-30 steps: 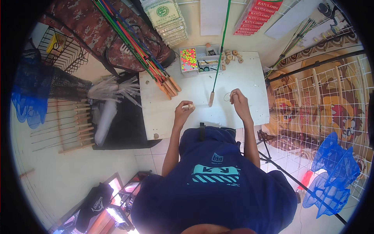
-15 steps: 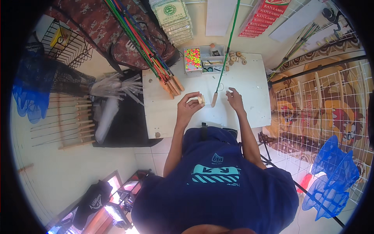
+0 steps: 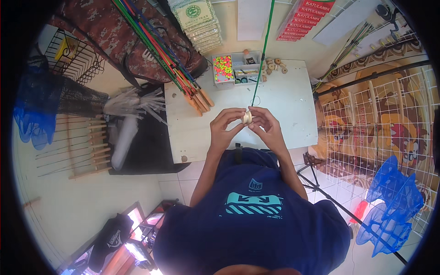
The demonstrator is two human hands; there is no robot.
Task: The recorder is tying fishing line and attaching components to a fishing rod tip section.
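A small pale wooden line spool (image 3: 247,118) is pinched between the fingertips of both hands, above the near half of the white table (image 3: 293,101). My left hand (image 3: 222,129) grips its left side with thumb and fingers. From the right, my right hand (image 3: 270,131) closes on the same spool, its fingers curled. Directly beyond the hands stretches a thin green fishing rod (image 3: 263,55); its wooden handle is now hidden behind them. A thin loop of line (image 3: 256,99) shows beside the rod.
Several wooden spools (image 3: 276,65) lie at the table's back. Left of them stands a white compartment box (image 3: 224,85) with colourful floats. A bundle of rods with wooden handles (image 3: 200,101) leans at the left, before a camouflage bag (image 3: 151,59). Blue nets (image 3: 389,197) hang at right.
My right hand has moved left and closed on the spool beside my left hand. The spool has shifted slightly right, and the hands now cover the rod's handle.
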